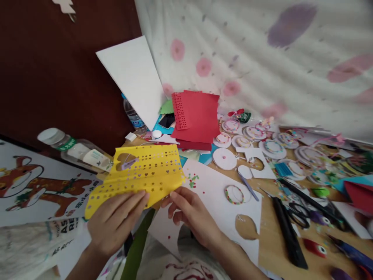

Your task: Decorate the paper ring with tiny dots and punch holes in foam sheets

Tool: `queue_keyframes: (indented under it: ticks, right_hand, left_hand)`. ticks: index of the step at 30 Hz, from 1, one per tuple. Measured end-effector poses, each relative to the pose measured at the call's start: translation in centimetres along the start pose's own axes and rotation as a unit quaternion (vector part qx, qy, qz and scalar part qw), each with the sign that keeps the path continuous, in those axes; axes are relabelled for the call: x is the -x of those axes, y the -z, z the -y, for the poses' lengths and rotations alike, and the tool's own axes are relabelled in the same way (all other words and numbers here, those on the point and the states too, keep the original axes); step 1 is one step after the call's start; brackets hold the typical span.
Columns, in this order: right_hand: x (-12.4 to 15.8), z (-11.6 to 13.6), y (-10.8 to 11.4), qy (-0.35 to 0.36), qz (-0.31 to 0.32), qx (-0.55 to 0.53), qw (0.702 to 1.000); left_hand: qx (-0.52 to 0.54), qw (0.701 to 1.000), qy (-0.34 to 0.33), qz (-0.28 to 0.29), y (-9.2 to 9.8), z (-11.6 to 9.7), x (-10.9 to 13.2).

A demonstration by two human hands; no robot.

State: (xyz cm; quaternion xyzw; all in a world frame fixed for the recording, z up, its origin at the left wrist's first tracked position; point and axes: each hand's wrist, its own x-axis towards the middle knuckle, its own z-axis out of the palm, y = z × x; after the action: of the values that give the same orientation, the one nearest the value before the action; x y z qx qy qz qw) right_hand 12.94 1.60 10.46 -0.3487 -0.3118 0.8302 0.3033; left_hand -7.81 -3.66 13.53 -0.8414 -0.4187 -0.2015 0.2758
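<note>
A sheet of yellow paper [145,165], punched with rows of small stars, hearts and other shapes, is held up tilted in front of me. A larger cut-out opening shows near its upper left. My left hand [116,217] grips the near edge, fingers on top and thumb hidden beneath. At the near right corner, my right hand [189,212] has its thumb and fingers closed on the edge. Below and to the right lies a white sheet [215,190] with tiny red and green paper bits [192,179] and a beaded bracelet [234,194].
Red paper sheets [198,116] lie at the back, near a leaning white board [134,74]. Several white discs [224,158] with bracelets spread across the right. Black-handled scissors [298,214], a black tool [288,233] and small punches [314,247] lie right. A plastic bottle [75,149] stands left.
</note>
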Motion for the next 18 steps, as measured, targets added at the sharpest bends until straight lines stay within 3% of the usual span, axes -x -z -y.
queue_keyframes:
  ticks: [3, 6, 11, 14, 15, 18]
  right_hand:
    - [-0.9, -1.5, 0.2, -0.031, -0.06, -0.045, 0.997]
    - [-1.7, -2.5, 0.5, -0.062, -0.046, -0.066, 0.995]
    - [-2.6, -3.0, 0.9, -0.026, -0.077, -0.06, 0.995]
    - [-2.7, -2.9, 1.0, -0.019, -0.075, -0.049, 0.996]
    - [-2.6, -3.0, 1.0, -0.019, -0.065, -0.041, 0.997]
    - [-2.3, -3.5, 1.0, -0.015, -0.014, 0.007, 1.0]
  left_hand:
    - [0.014, 0.998, 0.059, -0.01, -1.5, -1.1, 1.4]
    - [0.032, 0.994, 0.099, -0.016, -2.3, -1.7, 2.5]
    - [0.031, 0.985, 0.168, -0.032, -2.3, -4.1, 2.8]
    - [0.153, 0.972, 0.176, -0.027, -1.9, -6.6, 3.6]
    - [0.224, 0.948, 0.224, -0.01, -2.0, -7.3, 3.9]
    - [0.443, 0.791, 0.414, 0.086, -3.0, -8.5, 5.0]
